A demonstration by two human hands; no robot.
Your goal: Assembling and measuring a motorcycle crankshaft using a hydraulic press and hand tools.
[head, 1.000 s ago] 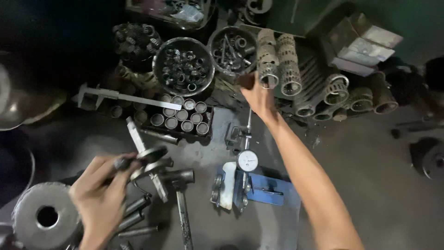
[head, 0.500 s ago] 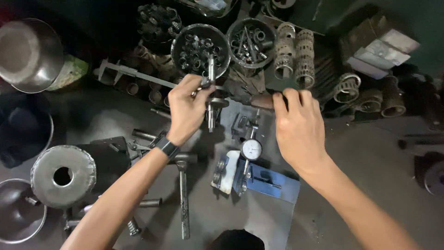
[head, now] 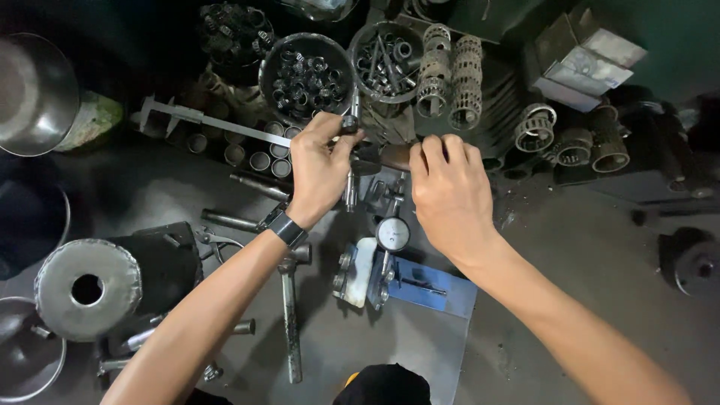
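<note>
At the frame's upper centre, our left hand [head: 319, 169] has its fingers closed around an upright metal rod tool [head: 350, 161]. Just right, our right hand [head: 448, 191] curls its fingers over a dark part above the dial gauge [head: 392, 234]; its grip is hidden.

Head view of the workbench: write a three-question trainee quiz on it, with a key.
1. True or false: the left hand grips a slim metal tool.
2. What lies just below the right hand? A dial gauge, B paint can, C saw.
3. Fill in: the caliper lies to the ____ of the left hand.

Key: 1 true. 2 A, the dial gauge. 3 left.
</note>
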